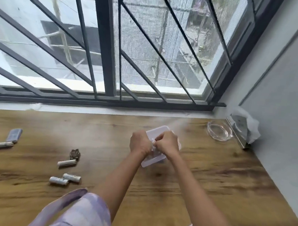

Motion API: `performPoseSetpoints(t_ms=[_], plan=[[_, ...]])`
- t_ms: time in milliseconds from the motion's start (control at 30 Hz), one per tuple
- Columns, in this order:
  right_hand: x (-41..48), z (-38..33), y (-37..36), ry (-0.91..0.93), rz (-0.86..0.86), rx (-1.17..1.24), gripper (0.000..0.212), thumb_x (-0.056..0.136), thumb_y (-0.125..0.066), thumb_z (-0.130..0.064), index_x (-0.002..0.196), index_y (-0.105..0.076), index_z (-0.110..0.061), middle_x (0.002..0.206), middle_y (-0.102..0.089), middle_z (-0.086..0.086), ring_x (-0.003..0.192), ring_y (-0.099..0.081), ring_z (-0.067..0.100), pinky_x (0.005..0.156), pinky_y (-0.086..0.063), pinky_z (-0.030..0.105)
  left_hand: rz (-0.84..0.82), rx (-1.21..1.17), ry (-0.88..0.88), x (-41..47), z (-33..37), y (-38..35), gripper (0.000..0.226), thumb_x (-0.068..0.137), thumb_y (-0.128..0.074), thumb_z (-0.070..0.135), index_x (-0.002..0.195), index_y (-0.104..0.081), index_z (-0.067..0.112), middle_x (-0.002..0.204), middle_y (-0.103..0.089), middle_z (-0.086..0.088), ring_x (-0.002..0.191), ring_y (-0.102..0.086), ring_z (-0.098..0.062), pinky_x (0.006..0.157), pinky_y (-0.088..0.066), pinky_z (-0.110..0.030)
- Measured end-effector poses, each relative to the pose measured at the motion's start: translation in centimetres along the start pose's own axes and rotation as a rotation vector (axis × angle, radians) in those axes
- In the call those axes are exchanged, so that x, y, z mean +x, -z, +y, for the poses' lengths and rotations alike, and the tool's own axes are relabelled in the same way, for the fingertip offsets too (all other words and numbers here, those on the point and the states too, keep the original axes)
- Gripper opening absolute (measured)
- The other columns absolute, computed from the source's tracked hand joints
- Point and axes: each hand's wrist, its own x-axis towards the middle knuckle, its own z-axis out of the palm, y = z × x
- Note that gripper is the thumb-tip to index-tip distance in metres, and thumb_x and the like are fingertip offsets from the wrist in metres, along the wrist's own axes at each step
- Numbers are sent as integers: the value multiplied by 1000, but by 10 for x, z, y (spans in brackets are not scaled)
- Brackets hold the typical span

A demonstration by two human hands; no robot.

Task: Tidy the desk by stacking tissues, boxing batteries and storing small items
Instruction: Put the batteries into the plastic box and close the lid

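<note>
Fumbling is the risk: the left hand (140,143) and right hand (167,143), both curled tight, pinch a small pale item (152,142) above the translucent white plastic box (158,130) on the wooden table (210,180), and a slip could drop it outside the box. What the item is stays blurred. White cylindrical batteries (66,163) lie loose, left of the box.

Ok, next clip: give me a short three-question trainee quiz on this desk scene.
1. True or false: the left hand and right hand meet over the plastic box.
2. How many loose batteries lie on the desk left of it?
3. The glass dish sits: A) by the right back corner; B) between the hands; C) on the windowsill.
Key: 1 true; 2 four; 3 A.
</note>
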Motion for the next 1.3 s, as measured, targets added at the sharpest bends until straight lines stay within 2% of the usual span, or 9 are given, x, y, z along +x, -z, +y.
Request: performPoseSetpoints(t_ms=[133, 233, 333, 500, 633, 867, 967, 1133, 1300], plan=[[3, 2, -9, -6, 36, -22, 12, 74, -59, -4, 68, -69, -1, 74, -71, 8, 70, -63, 19, 56, -43, 22, 26, 29, -21, 0, -4, -3, 26, 81, -49, 6, 55, -46, 4, 55, -42, -7, 69, -45, -29, 59, -29, -30], [3, 3, -8, 44, 76, -55, 20, 73, -56, 1, 58, -65, -9, 67, -66, 5, 71, -61, 23, 58, -43, 25, 68, -49, -48, 1, -11, -6, 19, 81, -46, 1, 75, -64, -1, 73, -58, -14, 74, -48, -22, 65, -36, -30], [-4, 1, -3, 99, 126, -20, 22, 78, -56, 3, 89, -72, -8, 94, -71, 7, 91, -64, 19, 77, -50, 24, 131, -116, -94, -1, -20, -1, 24, 82, -50, -1, 98, -69, -1, 98, -69, -18, 92, -64, -29, 79, -50, -31], [-39, -13, -1, 274, 140, 106, 19, 83, -59, 0, 98, -71, -5, 98, -72, 7, 93, -65, 13, 78, -41, 9, 270, -103, -182, -25, -47, 25, 19, 79, -54, 10, 83, -71, 3, 83, -72, -15, 75, -64, -28, 74, -53, -43], [-70, -30, -17, 388, 149, 158, 15, 82, -62, -5, 93, -72, -7, 91, -73, 5, 82, -65, 10, 73, -42, 8, 411, -41, -91, -51, -86, 51, 21, 83, -63, 13, 101, -70, 18, 99, -73, -3, 96, -66, -22, 79, -52, -31], [-103, -62, -87, 596, -205, 18, 29, 87, -58, -10, 116, -61, -7, 115, -65, 8, 105, -60, 19, 85, -33, 9, 455, 107, -7, -90, -183, 81, 42, 79, -56, 1, 115, -64, 22, 111, -67, 1, 104, -52, -25, 83, -47, -35], [-104, -76, -121, 722, -334, -89, 34, 84, -55, -1, 118, -57, -1, 121, -59, 16, 114, -51, 29, 95, -36, 28, 395, 197, -68, -92, -215, 85, 40, 79, -53, -3, 113, -67, 13, 114, -66, -9, 105, -52, -34, 94, -40, -35], [-96, -102, -167, 875, -390, -315, 32, 82, -58, -3, 113, -61, -3, 118, -62, 14, 109, -49, 32, 88, -45, 43, 365, 279, -130, -95, -232, 90, 42, 65, -37, 10, 86, -74, 7, 80, -72, -9, 67, -65, -32, 61, -53, -26], [-97, -117, -186, 944, -339, -436, 16, 78, -55, 1, 89, -66, 2, 99, -65, 17, 100, -50, 33, 72, -45, 37, 283, 337, -184, -96, -236, 97, 38, 62, -64, -10, 94, -70, 8, 83, -70, -8, 74, -62, -34, 64, -57, -35]])
